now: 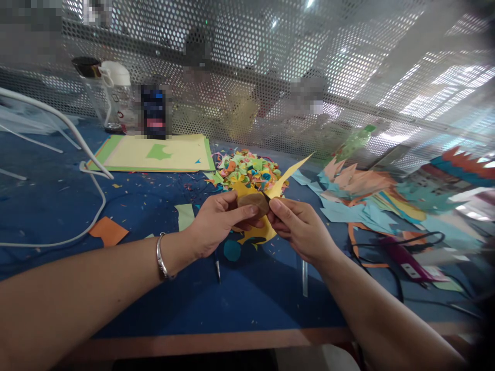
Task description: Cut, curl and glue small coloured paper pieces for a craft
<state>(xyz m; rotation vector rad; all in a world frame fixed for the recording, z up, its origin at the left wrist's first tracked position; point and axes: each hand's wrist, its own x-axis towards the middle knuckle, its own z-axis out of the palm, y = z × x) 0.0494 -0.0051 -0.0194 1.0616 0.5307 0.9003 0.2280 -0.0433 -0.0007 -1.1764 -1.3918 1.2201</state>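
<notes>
My left hand (220,221) is closed on a flat brown disc (253,204), thumb on top, together with a sheet of yellow paper (266,233) that sticks out above and below it. My right hand (296,221) is closed at the disc's right edge. A small dark tip shows at its thumb, but what the fingers grip is mostly hidden. From there a pointed yellow paper strip (292,174) rises up to the right. Below my left hand lie a blue paper circle (232,251) and a pen (218,269).
Behind my hands is a heap of small colourful paper cutouts (247,167). A stack of coloured paper (181,149), bottles (118,98) and a phone (154,111) stand back left. Paper scraps (351,190) and a purple power strip (406,260) with cables lie right. A white cable (69,123) loops left.
</notes>
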